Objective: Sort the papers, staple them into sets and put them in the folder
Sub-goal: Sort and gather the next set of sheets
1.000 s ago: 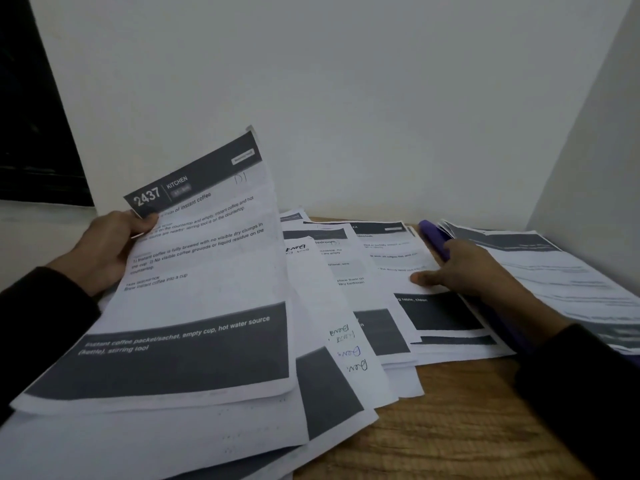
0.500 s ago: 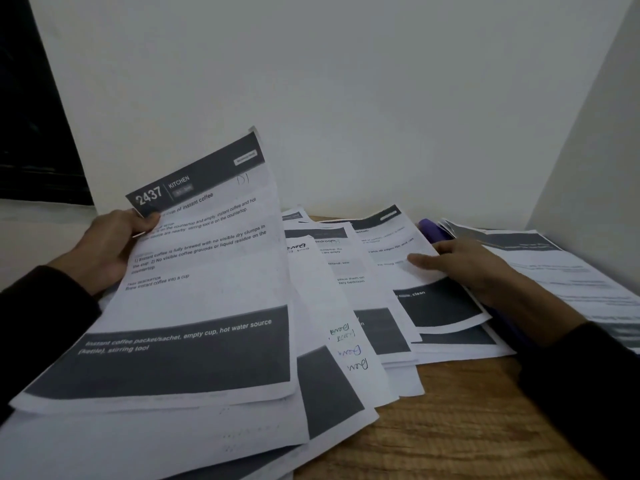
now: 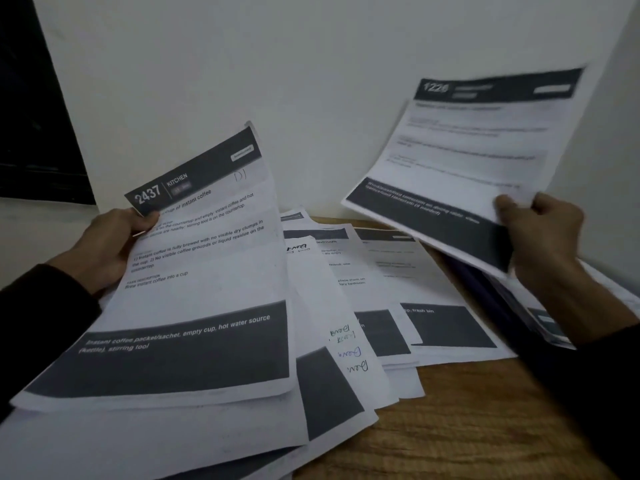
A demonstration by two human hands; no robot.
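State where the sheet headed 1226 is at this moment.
In the head view the sheet headed 1226 is up at the right, lifted clear of the spread papers on the wooden table, gripped at its lower corner by the right hand.

Dim, flat, bluish light, no glare. The white printed sheet headed 1226 (image 3: pixel 460 157), above the right hand (image 3: pixel 543 233), smears with motion blur; the sheet by the left hand (image 3: pixel 107 247) reads sharp. Wide-angle bending at the edges.
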